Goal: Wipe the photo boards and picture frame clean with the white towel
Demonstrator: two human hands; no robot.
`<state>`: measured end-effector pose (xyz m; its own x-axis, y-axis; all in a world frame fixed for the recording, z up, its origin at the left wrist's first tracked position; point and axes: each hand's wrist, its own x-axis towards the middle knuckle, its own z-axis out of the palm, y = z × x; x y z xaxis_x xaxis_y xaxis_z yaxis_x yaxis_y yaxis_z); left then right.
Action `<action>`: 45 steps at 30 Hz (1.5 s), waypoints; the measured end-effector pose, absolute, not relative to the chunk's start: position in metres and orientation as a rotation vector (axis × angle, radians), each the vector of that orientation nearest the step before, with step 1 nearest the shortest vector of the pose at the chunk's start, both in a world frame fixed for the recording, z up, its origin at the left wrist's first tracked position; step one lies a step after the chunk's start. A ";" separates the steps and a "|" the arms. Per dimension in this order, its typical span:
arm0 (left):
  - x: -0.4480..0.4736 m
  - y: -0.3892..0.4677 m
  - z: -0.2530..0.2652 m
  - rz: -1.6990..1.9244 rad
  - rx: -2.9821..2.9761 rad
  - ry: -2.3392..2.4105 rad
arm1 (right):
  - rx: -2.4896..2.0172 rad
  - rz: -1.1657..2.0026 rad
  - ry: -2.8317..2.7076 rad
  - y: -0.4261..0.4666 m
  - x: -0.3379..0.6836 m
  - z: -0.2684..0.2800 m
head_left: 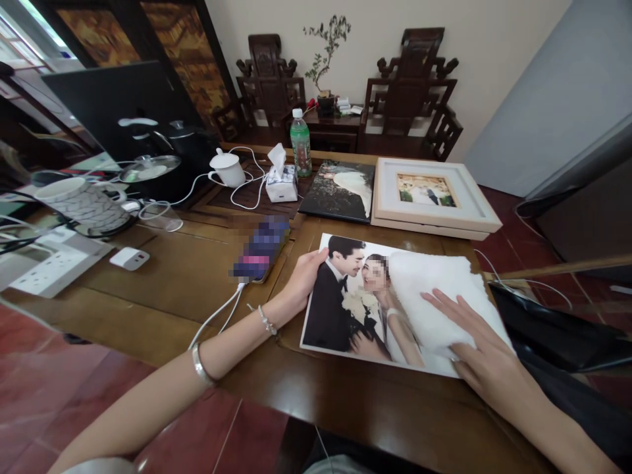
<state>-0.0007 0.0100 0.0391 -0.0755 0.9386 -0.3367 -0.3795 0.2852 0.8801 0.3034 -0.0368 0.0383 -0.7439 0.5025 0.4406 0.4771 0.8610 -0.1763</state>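
Note:
A photo panel (pixel 330 329) of a couple in wedding clothes lies on the wooden table in front of me. At its upper left edge my left hand (pixel 309 280) grips the panel, thumb on the rim and most fingers hidden from view. A fluffy white cloth (pixel 419 276) covers the panel's right part. My right hand (pixel 476 342) presses on that cloth with long, slightly spread fingers, its thumb bent at the cloth's lower edge.
Behind the panel are a dark photo panel (pixel 340 191) and a pale framed picture (pixel 429 194). A phone (pixel 261 250) on a cable, tissue box (pixel 281 184), bottle (pixel 301 145), lidded cup (pixel 228 170), patterned mug (pixel 81 204), pot (pixel 155 181) and power strip (pixel 56 263) stand leftward.

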 end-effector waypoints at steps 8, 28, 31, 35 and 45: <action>-0.003 0.010 0.036 1.104 1.012 1.328 | -0.708 0.023 -2.562 -0.036 0.300 0.037; 0.006 -0.054 0.032 0.780 2.162 1.625 | -0.735 0.012 -2.567 -0.037 0.295 0.034; 0.007 -0.056 0.029 0.718 2.233 1.580 | -0.736 0.028 -2.574 -0.036 0.296 0.035; 0.004 -0.049 0.026 0.640 2.281 1.562 | -0.732 0.063 -2.609 -0.027 0.300 0.038; 0.000 -0.036 0.018 0.848 2.186 1.519 | -0.817 -0.118 -2.668 0.043 0.309 0.049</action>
